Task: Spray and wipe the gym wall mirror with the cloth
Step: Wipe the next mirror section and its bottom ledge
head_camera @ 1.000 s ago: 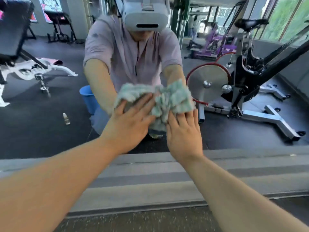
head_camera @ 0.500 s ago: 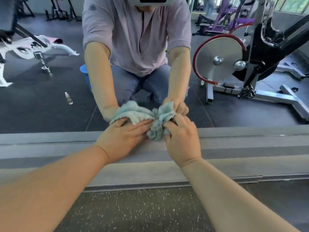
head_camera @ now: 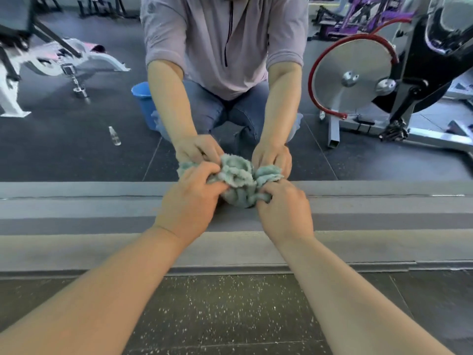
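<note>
No writing, number or brand can be read anywhere. The small bottle (head_camera: 114,135) reflected in the mirror (head_camera: 76,155) is too tiny to show any label, and a faint round mark on the reflected shirt (head_camera: 204,34) is blurred.

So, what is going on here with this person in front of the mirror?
A person crouches at the gym wall mirror and grips a bunched pale green cloth with both hands. The left hand and the right hand curl their fingers into it at the bottom edge of the glass, just above the grey ledge. In the reflection, a small spray bottle sits near a blue bucket, in neither hand. So this looks like the wiping part, low on the mirror.
</note>
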Demonstrator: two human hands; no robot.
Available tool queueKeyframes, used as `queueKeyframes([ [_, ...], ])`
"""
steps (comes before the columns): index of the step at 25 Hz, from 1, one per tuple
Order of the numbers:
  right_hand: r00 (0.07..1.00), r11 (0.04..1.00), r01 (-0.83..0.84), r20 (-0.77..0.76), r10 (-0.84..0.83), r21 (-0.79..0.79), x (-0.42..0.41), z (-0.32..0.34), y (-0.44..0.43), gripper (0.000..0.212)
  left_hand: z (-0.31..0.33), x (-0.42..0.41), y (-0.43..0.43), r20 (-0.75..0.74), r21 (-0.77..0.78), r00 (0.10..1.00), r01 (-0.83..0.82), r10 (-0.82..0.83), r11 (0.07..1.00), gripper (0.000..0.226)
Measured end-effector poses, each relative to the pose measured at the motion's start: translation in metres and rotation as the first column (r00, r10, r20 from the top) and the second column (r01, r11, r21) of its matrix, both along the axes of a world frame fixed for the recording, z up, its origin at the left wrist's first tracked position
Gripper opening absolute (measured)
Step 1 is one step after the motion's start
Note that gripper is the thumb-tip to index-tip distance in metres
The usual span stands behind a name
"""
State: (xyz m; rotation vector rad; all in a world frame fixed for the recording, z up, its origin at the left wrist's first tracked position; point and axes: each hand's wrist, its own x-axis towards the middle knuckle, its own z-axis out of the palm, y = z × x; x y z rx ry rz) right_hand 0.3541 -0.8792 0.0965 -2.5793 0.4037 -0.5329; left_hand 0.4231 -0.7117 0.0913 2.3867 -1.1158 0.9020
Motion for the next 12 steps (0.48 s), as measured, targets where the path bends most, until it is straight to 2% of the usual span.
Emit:
queueKeyframes([
  [1, 1.000, 1.000, 0.010, 0.002, -0.010, 0.028, -0.003, 0.001, 0.001, 0.011, -0.003, -0.008, -0.003, -0.085, -0.029, 0.996, -0.005, 0.002, 1.000, 0.021],
  [2, 0.995, 0.996, 0.005, 0.100, -0.014, 0.085, -0.005, 0.009, 0.003, 0.010, 0.003, -0.014, -0.008, -0.145, -0.108, 0.989, -0.007, -0.009, 0.994, 0.027],
  [3, 0.965, 0.985, 0.000, 0.258, -0.045, 0.172, -0.006, 0.024, 0.005, 0.011, 0.020, -0.018, -0.014, -0.143, -0.227, 0.989, -0.014, -0.019, 0.974, 0.034],
  [5, 0.801, 0.948, -0.044, 0.578, -0.156, 0.316, 0.001, 0.067, -0.001, 0.025, 0.076, -0.019, -0.028, -0.024, -0.464, 1.000, -0.002, -0.010, 0.886, 0.034],
  [6, 0.720, 0.951, -0.054, 0.672, -0.174, 0.304, 0.006, 0.083, -0.008, 0.024, 0.101, -0.016, -0.035, 0.046, -0.510, 0.999, 0.007, 0.019, 0.860, 0.029],
  [7, 0.703, 0.965, -0.036, 0.693, -0.160, 0.260, 0.008, 0.092, -0.012, 0.017, 0.116, -0.011, -0.042, 0.121, -0.496, 0.990, 0.001, 0.068, 0.868, 0.025],
  [8, 0.735, 0.975, -0.018, 0.664, -0.138, 0.223, 0.008, 0.091, -0.015, 0.011, 0.120, -0.007, -0.047, 0.178, -0.434, 0.977, -0.026, 0.115, 0.900, 0.022],
  [9, 0.803, 0.977, -0.001, 0.582, -0.126, 0.212, 0.004, 0.082, -0.019, 0.008, 0.111, -0.005, -0.048, 0.164, -0.352, 0.978, -0.066, 0.131, 0.934, 0.019],
  [10, 0.896, 0.975, 0.033, 0.425, -0.127, 0.221, -0.001, 0.063, -0.021, 0.009, 0.091, -0.008, -0.047, 0.026, -0.271, 0.992, -0.111, 0.123, 0.956, 0.017],
  [11, 0.971, 0.973, 0.084, 0.200, -0.128, 0.217, -0.008, 0.043, -0.022, 0.014, 0.069, -0.015, -0.043, -0.218, -0.199, 0.967, -0.178, 0.133, 0.964, 0.016],
  [12, 0.992, 0.974, 0.127, -0.020, -0.125, 0.187, -0.017, 0.027, -0.022, 0.017, 0.045, -0.021, -0.036, -0.441, -0.102, 0.884, -0.223, 0.157, 0.969, 0.014],
])
